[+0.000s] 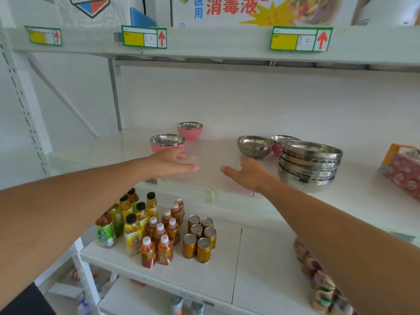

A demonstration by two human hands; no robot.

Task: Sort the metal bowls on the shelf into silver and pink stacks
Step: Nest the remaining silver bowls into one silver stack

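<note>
On the white middle shelf (213,160) two pink bowls stand at the left: a near one (167,142) and a farther one (190,130). A single silver bowl (255,146) sits at centre right, with a third pink bowl (279,144) partly hidden behind it. A stack of several silver bowls (310,164) stands to the right. My left hand (172,162) hovers open just in front of the near pink bowl. My right hand (248,173) is open just below the single silver bowl. Neither hand holds anything.
A patterned red and orange package (402,169) lies at the shelf's far right. The shelf below carries drink bottles (145,226) and several gold cans (201,237). Boxes stand on the shelf above, whose edge (204,39) bears yellow price labels.
</note>
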